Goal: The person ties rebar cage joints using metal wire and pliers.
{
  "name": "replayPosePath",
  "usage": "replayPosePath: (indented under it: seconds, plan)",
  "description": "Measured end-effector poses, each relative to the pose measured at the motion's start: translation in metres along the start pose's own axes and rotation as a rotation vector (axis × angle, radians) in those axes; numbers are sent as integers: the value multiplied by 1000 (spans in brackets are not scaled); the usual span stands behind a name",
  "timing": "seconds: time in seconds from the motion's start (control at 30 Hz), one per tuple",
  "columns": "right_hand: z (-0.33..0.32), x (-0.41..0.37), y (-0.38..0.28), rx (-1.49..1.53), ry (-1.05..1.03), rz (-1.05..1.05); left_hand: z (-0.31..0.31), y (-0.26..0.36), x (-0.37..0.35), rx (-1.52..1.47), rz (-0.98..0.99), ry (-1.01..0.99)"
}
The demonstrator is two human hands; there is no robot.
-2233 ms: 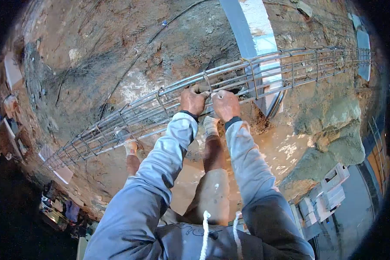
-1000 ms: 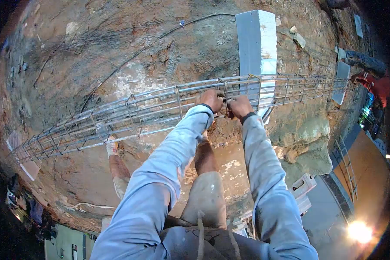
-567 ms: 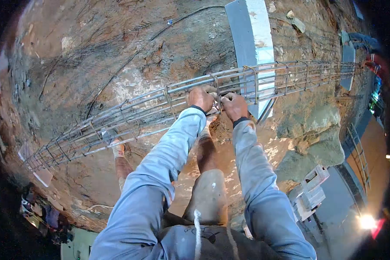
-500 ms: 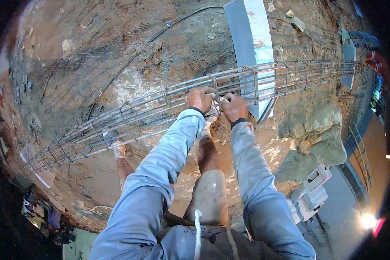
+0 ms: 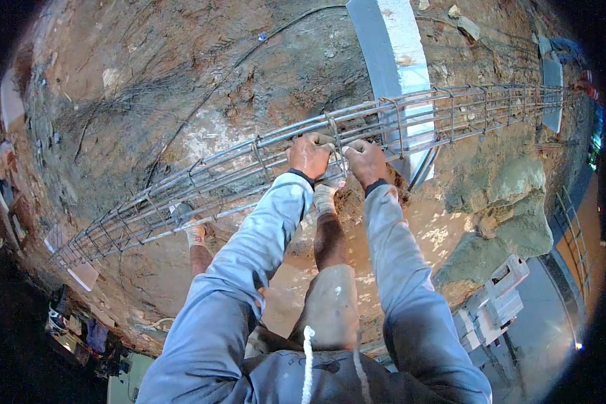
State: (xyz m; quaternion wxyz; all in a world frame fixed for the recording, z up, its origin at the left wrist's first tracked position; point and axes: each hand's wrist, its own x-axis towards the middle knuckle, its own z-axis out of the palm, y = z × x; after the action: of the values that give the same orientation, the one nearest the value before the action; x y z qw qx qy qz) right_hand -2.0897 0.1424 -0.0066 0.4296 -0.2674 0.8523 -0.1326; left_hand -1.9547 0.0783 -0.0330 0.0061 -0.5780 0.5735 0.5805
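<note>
A long cage of steel bars with square stirrups (image 5: 239,161) runs across the view, rising from lower left to upper right. My left hand (image 5: 310,156) is at the middle of the cage, its fingers closed beside a stirrup (image 5: 334,130). Just right of that stirrup, my right hand (image 5: 365,161) is closed in a pinch. Both hands are close together with a small gap between them. What either set of fingertips grips is too small to make out. The cage passes over a white and grey board (image 5: 400,67).
Muddy ground (image 5: 148,60) surrounds the cage. My feet stand beneath and beside it. A grey rock-like mass (image 5: 518,209), pale blocks (image 5: 495,303) and a ladder (image 5: 572,236) lie to the right. Another person's hand (image 5: 586,86) is at the far right end.
The view has shifted slightly, so the board and the right end of the cage appear further right. My right hand sits slightly farther from my left hand.
</note>
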Motion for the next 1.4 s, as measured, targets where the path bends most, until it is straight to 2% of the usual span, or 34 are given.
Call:
replayPosePath:
  seconds: [0.1, 0.2, 0.27, 0.37, 0.43, 0.5, 0.57, 0.63, 0.67, 0.7, 0.77, 0.83, 0.9, 0.93, 1.03, 1.07, 1.13, 1.17, 1.23, 1.27, 1.3, 1.33, 1.4]
  plan:
    - [-1, -3, -5, -98, 49, -90, -1, 4, -1, 15, -88, -19]
    - [-3, 13, -19, -263, -42, -25, 7, -4, -4, -125, -127, -11]
    - [-9, 19, -37, -383, -180, 53, 7, 0, -10, -72, 3, 92]
    - [-5, 23, -49, -405, -107, 89, 14, -4, -13, -39, 83, 150]
    - [-8, 19, -51, -495, -124, 40, 20, -4, -18, -20, 73, 202]
    - [-7, 27, -41, -494, -287, -65, 17, 1, -23, 47, 162, 225]
    - [-14, 11, -44, -439, -252, -44, 15, 2, -25, 32, 126, 172]
    - [-20, -2, -50, -366, -230, -190, 13, 14, -33, 56, 122, 223]
    - [-15, 3, -25, -344, -171, -346, 16, 12, -35, 101, 153, 247]
    - [-16, 0, -28, -352, -172, -349, 16, 12, -34, 93, 151, 250]
    - [-12, -11, -34, -410, 5, -582, 16, 10, -36, 88, 183, 265]
    - [-2, -14, -31, -507, 12, -509, 19, 5, -31, 38, 188, 278]
    - [3, -16, -35, -655, 88, -489, 16, 3, -28, 35, 99, 171]
    - [-1, -17, -39, -640, 72, -553, 12, 6, -26, 66, 86, 163]
    - [-9, -16, -39, -552, 18, -582, 1, 12, -19, 9, 93, 111]
    - [-13, -15, -35, -548, 25, -578, -2, 18, -20, 55, 42, 71]
    - [-15, -12, -24, -343, -1, -555, -6, 21, -20, 40, 50, 50]
    - [-14, -12, -19, -339, 3, -551, -6, 22, -20, 22, 46, 32]
    - [-11, -13, -13, -101, 85, -472, -2, 26, -19, 72, 73, 35]
    - [-8, -14, -7, -95, 88, -468, 0, 28, -20, 201, 129, 88]
    - [-4, -15, -4, 33, 70, -350, 0, 32, -21, 331, 184, 142]
    - [-1, -17, -1, 162, 52, -231, -1, 35, -23, 339, 185, 138]
    - [-4, -23, 0, 266, 21, -144, 0, 42, -25, 438, 217, 179]
